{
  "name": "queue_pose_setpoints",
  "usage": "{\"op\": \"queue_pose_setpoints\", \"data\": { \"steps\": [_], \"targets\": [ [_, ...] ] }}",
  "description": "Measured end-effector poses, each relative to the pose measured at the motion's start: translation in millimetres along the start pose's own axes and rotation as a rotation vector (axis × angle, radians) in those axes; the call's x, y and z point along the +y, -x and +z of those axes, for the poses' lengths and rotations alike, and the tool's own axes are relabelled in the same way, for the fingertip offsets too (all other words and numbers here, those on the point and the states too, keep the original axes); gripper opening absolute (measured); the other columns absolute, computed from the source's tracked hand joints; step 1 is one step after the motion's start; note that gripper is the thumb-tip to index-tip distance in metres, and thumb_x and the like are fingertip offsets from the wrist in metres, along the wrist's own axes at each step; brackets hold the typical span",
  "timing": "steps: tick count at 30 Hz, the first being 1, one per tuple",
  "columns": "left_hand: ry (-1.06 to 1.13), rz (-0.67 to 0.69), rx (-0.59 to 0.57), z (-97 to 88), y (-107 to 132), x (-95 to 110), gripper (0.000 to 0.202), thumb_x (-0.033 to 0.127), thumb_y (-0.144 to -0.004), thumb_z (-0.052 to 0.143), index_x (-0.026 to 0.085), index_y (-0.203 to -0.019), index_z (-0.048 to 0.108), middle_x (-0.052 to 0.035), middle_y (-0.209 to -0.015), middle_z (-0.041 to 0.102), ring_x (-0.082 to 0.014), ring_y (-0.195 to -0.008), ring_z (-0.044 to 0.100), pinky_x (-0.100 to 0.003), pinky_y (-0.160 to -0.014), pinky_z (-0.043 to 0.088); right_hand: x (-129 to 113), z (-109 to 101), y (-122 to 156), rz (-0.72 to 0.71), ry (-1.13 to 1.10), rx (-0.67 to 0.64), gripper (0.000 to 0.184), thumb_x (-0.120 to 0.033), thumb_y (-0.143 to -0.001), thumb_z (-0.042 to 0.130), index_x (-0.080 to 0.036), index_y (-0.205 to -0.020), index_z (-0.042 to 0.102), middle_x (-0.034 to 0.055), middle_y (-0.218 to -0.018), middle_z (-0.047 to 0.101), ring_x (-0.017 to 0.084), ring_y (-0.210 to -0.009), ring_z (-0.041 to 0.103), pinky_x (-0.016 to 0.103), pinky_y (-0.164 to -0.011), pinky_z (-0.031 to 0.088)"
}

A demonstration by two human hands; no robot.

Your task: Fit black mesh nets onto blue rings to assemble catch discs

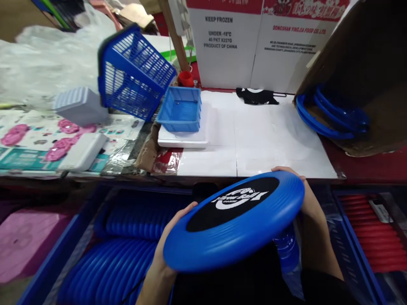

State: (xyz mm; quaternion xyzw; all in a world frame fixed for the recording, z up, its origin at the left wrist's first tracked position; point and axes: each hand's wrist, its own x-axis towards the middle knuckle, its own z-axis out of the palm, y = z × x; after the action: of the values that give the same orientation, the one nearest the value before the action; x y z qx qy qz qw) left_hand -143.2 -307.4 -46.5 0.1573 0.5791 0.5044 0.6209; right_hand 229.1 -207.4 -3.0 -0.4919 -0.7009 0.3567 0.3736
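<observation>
A blue flying disc [254,237] with a round black label [235,205] and white lettering is tilted in front of me, above the near edge of the bench. My left hand [167,239] grips its left rim, the thumb lying along the edge. At the far right rim, my right hand [307,197] has fingers curled over the top edge; the rest of those fingers is behind the disc. On the white work surface [267,144] beyond lies a black piece with white print [257,96].
A tilted cardboard box [359,101] holds several blue discs [330,116]. Below the bench, one crate has stacked blue discs [111,267], another red discs [369,233]. A small blue bin [181,110], blue basket [133,72] and white carton [229,59] stand on the bench.
</observation>
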Motion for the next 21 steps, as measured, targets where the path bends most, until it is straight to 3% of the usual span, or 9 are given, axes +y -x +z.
{"op": "queue_pose_setpoints", "data": {
  "steps": [3, 5, 7, 9, 12, 14, 17, 19, 21],
  "targets": [
    [0.149, -0.203, 0.126, 18.4, 8, 3, 0.01, 0.03, -0.087, 0.079, 0.025, -0.094, 0.083, -0.0045, -0.102, 0.086, -0.0312, -0.104, 0.083, -0.046, -0.094, 0.07, 13, 15, 0, 0.13, -0.169, -0.024, 0.062, -0.065, -0.112, 0.03, -0.024, -0.129, 0.074, 0.0085, -0.104, 0.08, 0.027, -0.091, 0.079, 0.034, -0.074, 0.068],
    [0.243, -0.275, 0.208, 18.3, 11, 3, 0.011, 0.027, -0.09, 0.074, 0.023, -0.096, 0.082, -0.0041, -0.102, 0.085, -0.0272, -0.103, 0.083, -0.042, -0.095, 0.069, 27, 22, 3, 0.142, -0.203, -0.054, 0.064, -0.067, -0.112, 0.03, -0.024, -0.133, 0.073, 0.0089, -0.106, 0.08, 0.029, -0.097, 0.08, 0.037, -0.08, 0.069],
    [0.316, -0.335, 0.246, 7.4, 14, 0, 0.015, 0.026, -0.095, 0.069, 0.022, -0.103, 0.081, -0.0048, -0.107, 0.085, -0.024, -0.103, 0.082, -0.038, -0.097, 0.067, 37, 29, 7, 0.113, -0.185, -0.114, 0.065, -0.069, -0.11, 0.033, -0.026, -0.143, 0.069, 0.0109, -0.123, 0.078, 0.03, -0.115, 0.077, 0.04, -0.096, 0.067],
    [0.354, -0.35, 0.248, -11.3, 17, -6, 0.019, 0.029, -0.097, 0.068, 0.021, -0.11, 0.08, -0.0056, -0.112, 0.084, -0.0233, -0.106, 0.081, -0.038, -0.1, 0.065, 42, 38, 9, 0.026, -0.136, -0.247, 0.07, -0.077, -0.105, 0.043, -0.029, -0.151, 0.064, 0.0137, -0.152, 0.065, 0.033, -0.139, 0.066, 0.044, -0.113, 0.059],
    [0.396, -0.218, 0.252, -40.0, 21, -18, 0.031, 0.041, -0.099, 0.067, 0.023, -0.121, 0.078, -0.0069, -0.117, 0.084, -0.027, -0.113, 0.079, -0.043, -0.107, 0.062, 37, 66, 8, -0.199, -0.146, -0.429, 0.084, -0.09, -0.091, 0.052, -0.034, -0.152, 0.063, 0.0142, -0.176, 0.038, 0.039, -0.155, 0.05, 0.055, -0.121, 0.051],
    [0.41, -0.109, 0.261, -50.8, 24, -30, 0.041, 0.05, -0.096, 0.068, 0.021, -0.122, 0.079, -0.009, -0.117, 0.084, -0.0307, -0.117, 0.078, -0.047, -0.112, 0.058, 31, 89, 3, -0.352, -0.229, -0.362, 0.083, -0.093, -0.092, 0.044, -0.035, -0.147, 0.065, 0.0152, -0.166, 0.052, 0.041, -0.151, 0.054, 0.065, -0.121, 0.048],
    [0.413, -0.09, 0.208, -54.2, 29, -59, 0.05, 0.059, -0.09, 0.074, 0.014, -0.109, 0.083, -0.0139, -0.117, 0.083, -0.0364, -0.122, 0.076, -0.05, -0.12, 0.051, 21, 116, -13, -0.522, -0.303, -0.153, 0.079, -0.09, -0.097, 0.032, -0.031, -0.129, 0.074, 0.0124, -0.111, 0.079, 0.04, -0.12, 0.073, 0.069, -0.118, 0.048],
    [0.478, -0.132, 0.141, -57.7, 38, -87, 0.048, 0.06, -0.089, 0.077, 0.015, -0.106, 0.084, -0.0149, -0.123, 0.082, -0.0386, -0.129, 0.072, -0.051, -0.123, 0.047, 11, 128, -30, -0.519, -0.274, -0.253, 0.077, -0.091, -0.096, 0.037, -0.028, -0.114, 0.079, 0.0107, -0.09, 0.076, 0.039, -0.099, 0.075, 0.064, -0.106, 0.058],
    [0.61, -0.147, 0.131, -70.7, 57, -120, 0.041, 0.053, -0.088, 0.081, 0.018, -0.109, 0.083, -0.0154, -0.124, 0.082, -0.0388, -0.132, 0.071, -0.053, -0.123, 0.046, -2, 144, -49, -0.455, -0.225, -0.484, 0.073, -0.089, -0.094, 0.048, -0.025, -0.107, 0.08, 0.0118, -0.088, 0.076, 0.039, -0.094, 0.075, 0.059, -0.09, 0.064]
  ]
}}
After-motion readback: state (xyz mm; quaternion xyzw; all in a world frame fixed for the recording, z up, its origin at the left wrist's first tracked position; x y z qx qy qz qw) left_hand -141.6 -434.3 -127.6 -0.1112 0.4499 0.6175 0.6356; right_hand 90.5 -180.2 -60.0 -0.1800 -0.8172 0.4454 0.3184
